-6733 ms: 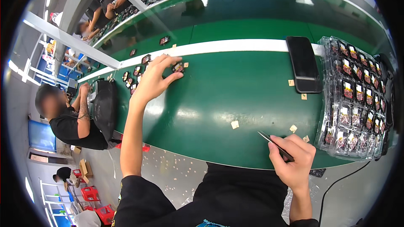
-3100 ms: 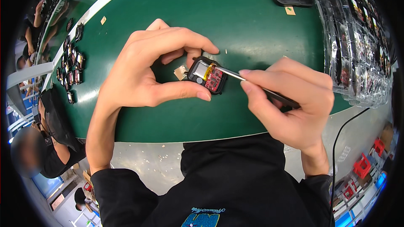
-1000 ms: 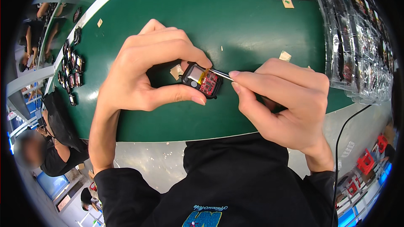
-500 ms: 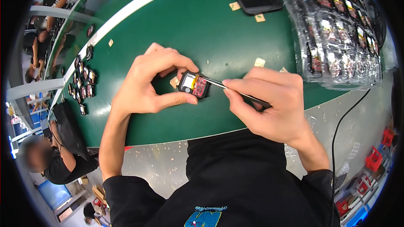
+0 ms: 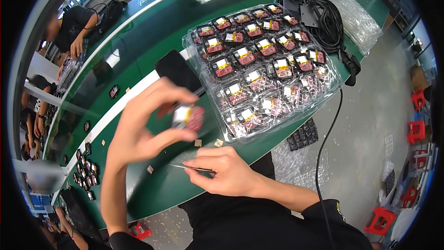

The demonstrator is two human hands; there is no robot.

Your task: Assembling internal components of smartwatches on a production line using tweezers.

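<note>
My left hand (image 5: 138, 129) is raised over the table, thumb and fingers pinching a small electronic device (image 5: 188, 117) by its edges. The device is blurred by motion; a white block, yellow tape and red circuit board show in its dark casing. Closer to me, my right hand (image 5: 224, 172) grips thin metal tweezers (image 5: 178, 165), which point left and stay apart from the device. Beyond both hands, stacked clear plastic trays (image 5: 245, 139) hold many similar devices in their pockets.
A black phone-like slab (image 5: 178, 70) lies beside the trays on the green table (image 5: 143, 203). More small devices (image 5: 84, 171) cluster at left. Coiled black cables (image 5: 326, 25) lie beyond the trays, and one cable (image 5: 329, 148) hangs rightward. Red stools (image 5: 380, 221) stand on the floor.
The view has swung right, bringing the trays to the middle. My left hand has lifted the device away from the tweezers, which previously touched or nearly touched it.
</note>
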